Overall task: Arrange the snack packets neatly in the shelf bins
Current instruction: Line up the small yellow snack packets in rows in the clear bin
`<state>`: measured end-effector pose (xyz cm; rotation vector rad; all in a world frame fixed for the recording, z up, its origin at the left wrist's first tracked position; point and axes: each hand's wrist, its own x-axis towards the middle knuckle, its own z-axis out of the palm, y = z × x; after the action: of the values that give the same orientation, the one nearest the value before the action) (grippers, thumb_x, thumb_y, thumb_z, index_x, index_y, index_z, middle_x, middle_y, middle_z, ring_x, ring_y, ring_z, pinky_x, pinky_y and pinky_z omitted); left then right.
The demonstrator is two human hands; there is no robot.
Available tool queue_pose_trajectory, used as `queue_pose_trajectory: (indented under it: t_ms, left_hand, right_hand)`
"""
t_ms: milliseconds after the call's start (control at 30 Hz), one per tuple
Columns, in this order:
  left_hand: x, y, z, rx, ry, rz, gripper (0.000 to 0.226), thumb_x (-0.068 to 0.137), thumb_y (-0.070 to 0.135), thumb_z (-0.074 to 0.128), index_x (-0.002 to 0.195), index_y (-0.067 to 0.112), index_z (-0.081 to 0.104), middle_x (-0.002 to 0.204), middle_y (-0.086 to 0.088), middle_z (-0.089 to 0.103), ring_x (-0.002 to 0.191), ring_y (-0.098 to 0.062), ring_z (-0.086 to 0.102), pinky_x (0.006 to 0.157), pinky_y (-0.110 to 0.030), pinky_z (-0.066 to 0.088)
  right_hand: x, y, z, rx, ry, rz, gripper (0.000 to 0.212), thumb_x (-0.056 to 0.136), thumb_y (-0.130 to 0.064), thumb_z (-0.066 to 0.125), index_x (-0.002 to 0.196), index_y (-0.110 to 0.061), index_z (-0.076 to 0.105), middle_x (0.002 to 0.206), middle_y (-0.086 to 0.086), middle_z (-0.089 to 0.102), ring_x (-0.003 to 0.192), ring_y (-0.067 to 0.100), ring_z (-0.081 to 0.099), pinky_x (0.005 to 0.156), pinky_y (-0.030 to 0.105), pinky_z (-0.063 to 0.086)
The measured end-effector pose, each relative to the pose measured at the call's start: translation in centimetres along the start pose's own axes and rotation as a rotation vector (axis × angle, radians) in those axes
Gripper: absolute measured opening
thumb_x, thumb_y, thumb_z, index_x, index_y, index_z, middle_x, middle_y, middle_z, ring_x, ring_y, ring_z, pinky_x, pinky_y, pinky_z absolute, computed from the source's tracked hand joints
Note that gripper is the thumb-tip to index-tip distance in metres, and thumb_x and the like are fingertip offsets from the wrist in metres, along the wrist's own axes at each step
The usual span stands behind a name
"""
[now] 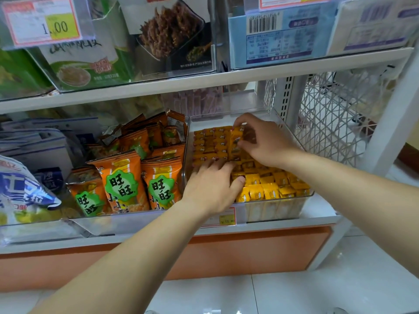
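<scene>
our left hand (212, 185) presses flat, fingers straight, on small yellow packets (269, 189) in the clear bin (278, 209); our right hand (266, 141) pinches an upright packet stack (235, 141).

Materials, finishes
Logged glossy wrap on yellow snack packets (269, 191), clear smooth plastic bin (278, 210), white painted metal shelf (322, 211).

Bare strip at back of clear bin (275, 209), upper shelf (226, 80) close overhead, orange packets (122, 184) beyond left wall
</scene>
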<state>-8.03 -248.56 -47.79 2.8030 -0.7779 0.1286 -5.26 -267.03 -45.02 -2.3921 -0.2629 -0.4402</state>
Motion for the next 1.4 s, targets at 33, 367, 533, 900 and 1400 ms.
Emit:
queue_pose_trajectory:
  t_ms: [33, 367, 533, 900, 1400]
  left_hand:
    - [0.0, 0.0, 0.1, 0.002, 0.0, -0.002, 0.051, 0.097, 0.057, 0.035, 0.14, 0.032, 0.046, 0.144, 0.002, 0.05, 0.134, -0.027, 0.037, 0.111, -0.046, 0.03]
    - [0.2, 0.2, 0.2, 0.033, 0.075, 0.028, 0.05, 0.096, 0.054, 0.041, 0.14, 0.029, 0.047, 0.145, 0.0, 0.047, 0.135, -0.026, 0.035, 0.11, -0.045, 0.03]
    - [0.8, 0.4, 0.4, 0.015, -0.018, 0.114, 0.05, 0.098, 0.058, 0.034, 0.145, 0.04, 0.04, 0.156, 0.003, 0.036, 0.143, -0.025, 0.025, 0.115, -0.048, 0.021]
    - [1.3, 0.0, 0.3, -0.08, -0.08, 0.052, 0.053, 0.093, 0.065, 0.039, 0.142, 0.045, 0.043, 0.154, 0.009, 0.04, 0.141, -0.024, 0.033, 0.116, -0.047, 0.03]
    - [1.6, 1.8, -2.2, -1.37, 0.132, -0.317, 0.034, 0.092, 0.013, 0.069, 0.124, 0.02, 0.058, 0.109, -0.006, 0.071, 0.099, -0.022, 0.071, 0.076, -0.032, 0.061]
  right_hand:
    - [0.0, 0.1, 0.0, -0.048, -0.035, -0.023, 0.035, 0.091, -0.022, 0.069, 0.119, -0.035, 0.052, 0.101, -0.009, 0.065, 0.092, 0.015, 0.064, 0.081, 0.031, 0.052]
    - [0.3, 1.8, 0.2, -0.42, -0.243, 0.031, 0.035, 0.1, -0.03, 0.052, 0.134, -0.03, 0.06, 0.138, 0.005, 0.054, 0.132, 0.029, 0.044, 0.111, 0.042, 0.035]
    - [-0.2, 2.0, 0.7, -0.375, -0.195, 0.083, 0.019, 0.092, -0.031, 0.065, 0.111, -0.029, 0.065, 0.115, -0.002, 0.056, 0.116, 0.022, 0.051, 0.091, 0.032, 0.039]
    - [-0.4, -0.1, -1.4, -0.051, 0.238, 0.085, 0.002, 0.1, -0.023, 0.053, 0.098, -0.024, 0.053, 0.107, -0.004, 0.053, 0.093, 0.012, 0.054, 0.077, 0.028, 0.04]
    - [-4.1, -2.2, -1.6, 0.3, 0.211, 0.116, 0.023, 0.082, -0.025, 0.077, 0.097, -0.032, 0.061, 0.089, -0.013, 0.069, 0.079, 0.008, 0.067, 0.069, 0.03, 0.054]
